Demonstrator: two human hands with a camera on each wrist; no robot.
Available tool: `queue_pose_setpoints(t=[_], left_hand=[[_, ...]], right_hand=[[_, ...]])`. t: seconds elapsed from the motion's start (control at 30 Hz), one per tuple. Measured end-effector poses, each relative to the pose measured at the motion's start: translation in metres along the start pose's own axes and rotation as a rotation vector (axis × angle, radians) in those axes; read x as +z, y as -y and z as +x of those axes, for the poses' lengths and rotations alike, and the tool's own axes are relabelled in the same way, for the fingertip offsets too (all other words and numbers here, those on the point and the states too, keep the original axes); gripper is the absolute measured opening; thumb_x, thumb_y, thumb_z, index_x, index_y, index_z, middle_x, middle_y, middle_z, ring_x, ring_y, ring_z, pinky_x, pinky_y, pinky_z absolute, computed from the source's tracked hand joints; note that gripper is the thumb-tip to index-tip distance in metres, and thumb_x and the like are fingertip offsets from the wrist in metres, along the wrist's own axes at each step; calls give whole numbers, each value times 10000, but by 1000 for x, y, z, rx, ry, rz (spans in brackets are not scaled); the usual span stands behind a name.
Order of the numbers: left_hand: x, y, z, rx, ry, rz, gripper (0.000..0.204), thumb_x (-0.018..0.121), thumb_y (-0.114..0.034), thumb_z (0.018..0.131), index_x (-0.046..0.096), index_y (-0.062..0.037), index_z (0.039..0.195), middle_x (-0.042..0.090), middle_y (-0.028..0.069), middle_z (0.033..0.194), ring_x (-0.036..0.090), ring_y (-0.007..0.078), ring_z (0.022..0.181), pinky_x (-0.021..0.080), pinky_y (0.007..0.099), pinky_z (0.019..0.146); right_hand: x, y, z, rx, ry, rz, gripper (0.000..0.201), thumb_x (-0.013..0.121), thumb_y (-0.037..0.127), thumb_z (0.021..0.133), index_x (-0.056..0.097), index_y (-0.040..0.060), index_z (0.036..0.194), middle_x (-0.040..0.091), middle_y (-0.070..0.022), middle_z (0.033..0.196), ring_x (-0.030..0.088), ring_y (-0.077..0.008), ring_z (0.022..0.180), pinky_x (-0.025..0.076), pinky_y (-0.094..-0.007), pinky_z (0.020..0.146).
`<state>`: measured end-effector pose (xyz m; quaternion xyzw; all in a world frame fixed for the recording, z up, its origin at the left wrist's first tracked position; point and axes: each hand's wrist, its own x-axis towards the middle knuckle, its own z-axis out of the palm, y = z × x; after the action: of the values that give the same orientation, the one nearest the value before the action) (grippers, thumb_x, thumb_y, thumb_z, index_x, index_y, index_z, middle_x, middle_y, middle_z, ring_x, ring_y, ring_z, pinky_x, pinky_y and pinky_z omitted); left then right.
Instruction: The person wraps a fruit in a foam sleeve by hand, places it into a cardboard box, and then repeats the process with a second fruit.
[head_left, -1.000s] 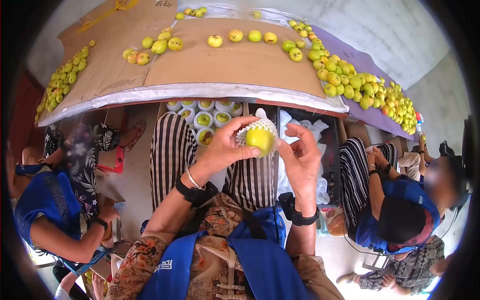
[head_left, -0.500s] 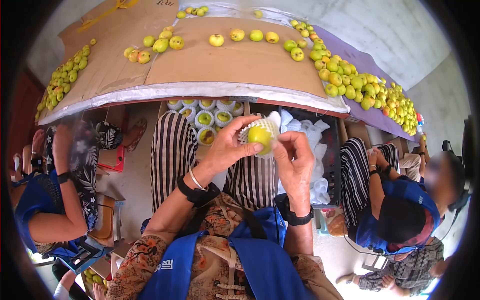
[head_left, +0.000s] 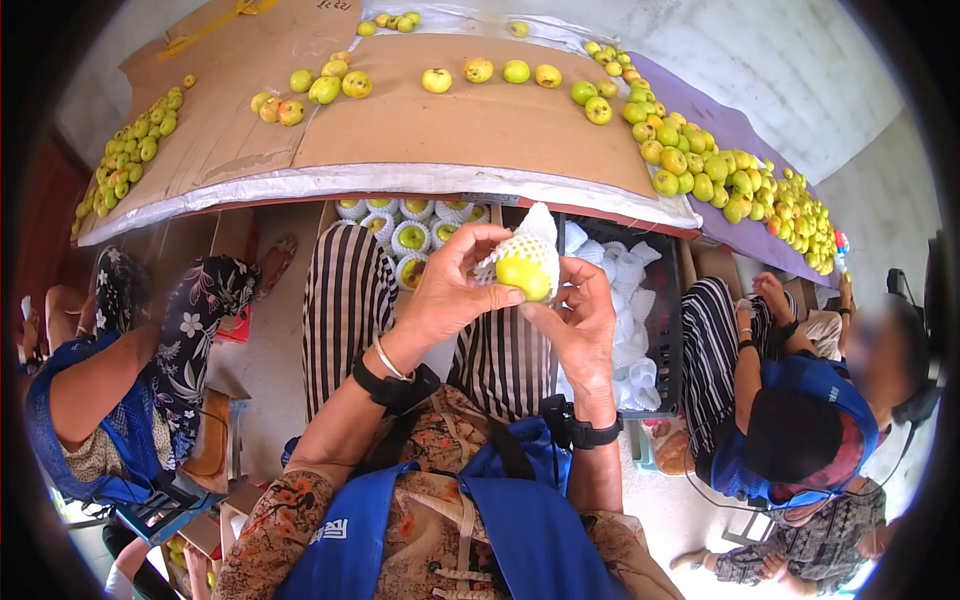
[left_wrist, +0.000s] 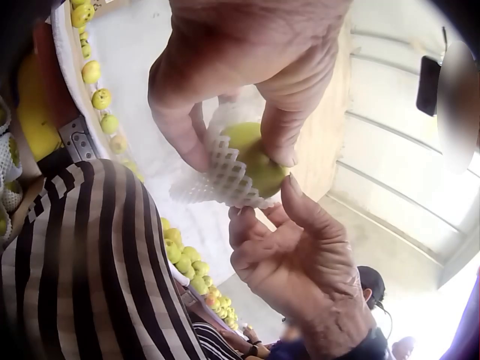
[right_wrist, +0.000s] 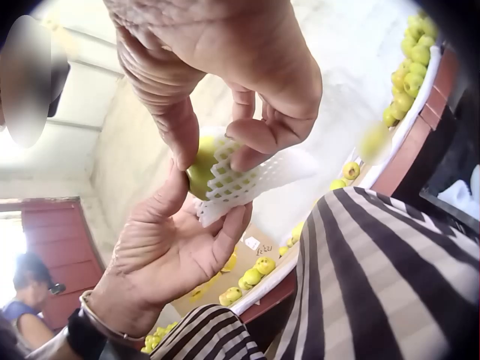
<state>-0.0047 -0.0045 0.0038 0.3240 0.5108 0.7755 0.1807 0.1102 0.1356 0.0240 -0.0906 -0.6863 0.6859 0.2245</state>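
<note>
A yellow-green apple point(head_left: 522, 278) sits partly inside a white foam net sleeve point(head_left: 538, 224), whose loose end points away from me. My left hand point(head_left: 450, 290) grips the apple from the left, its thumb on the bare skin and its fingers around the netting. From the other side my right hand point(head_left: 580, 330) pinches, with its thumb at the apple's bare end and curled fingers on the sleeve's edge. In the right wrist view the netting point(right_wrist: 232, 176) covers about half of the apple point(right_wrist: 201, 171). Both thumbs meet near the apple's uncovered end in the left wrist view.
Below the cardboard-covered table point(head_left: 480, 135) stands a box of net-wrapped apples point(head_left: 410, 237). Beside it a dark crate point(head_left: 668, 330) holds white foam sleeves point(head_left: 630, 300). Loose apples point(head_left: 720, 170) are heaped on the table's right. People sit at left and right point(head_left: 810, 400).
My right hand was apart from the apple, then came in to the sleeve's edge; its thumb is now at the apple's bare end. The sleeve's loose end stands more upright. My left hand keeps its grip.
</note>
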Motion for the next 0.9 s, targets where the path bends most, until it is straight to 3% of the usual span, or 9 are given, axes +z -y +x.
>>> queue_pose_setpoints(t=[0.17, 0.27, 0.47, 0.57, 0.9], left_hand=[[-2, 11, -1, 45, -69, 52, 567, 856, -94, 744, 508, -44, 1188, 595, 53, 1135, 583, 162, 1097, 498, 326, 940], [2, 7, -2, 15, -64, 35, 542, 841, -99, 769, 498, -47, 1185, 564, 60, 1171, 551, 200, 1169, 471, 357, 985], [8, -6, -3, -41, -22, 18, 476, 815, -91, 799, 490, -72, 1147, 528, 64, 1221, 541, 203, 1183, 502, 348, 959], [4, 7, -3, 42, -23, 23, 469, 802, -73, 804, 485, -87, 1150, 528, 64, 1214, 557, 167, 1125, 528, 302, 879], [9, 5, -3, 10, -58, 64, 408, 770, -56, 823, 465, -91, 1092, 530, 79, 1218, 557, 183, 1149, 534, 322, 887]], right_hand=[[0, -4, 1, -12, -18, -32, 584, 761, -93, 759, 483, 22, 1260, 585, -42, 1123, 557, -70, 866, 506, -207, 712], [0, -10, 3, -85, -59, -46, 540, 795, -43, 751, 511, 35, 1204, 614, -42, 1025, 568, -63, 795, 449, -181, 582], [-1, -11, -1, -100, -95, -93, 486, 803, -16, 743, 526, 60, 1136, 593, -14, 922, 559, -53, 779, 420, -186, 566], [-1, -14, -1, -112, -103, -123, 487, 794, -26, 739, 526, 63, 1136, 588, -9, 900, 556, -54, 767, 424, -186, 564], [0, -14, 0, -115, -131, -110, 472, 797, -40, 733, 538, 63, 1113, 577, -4, 892, 551, -53, 751, 430, -184, 557]])
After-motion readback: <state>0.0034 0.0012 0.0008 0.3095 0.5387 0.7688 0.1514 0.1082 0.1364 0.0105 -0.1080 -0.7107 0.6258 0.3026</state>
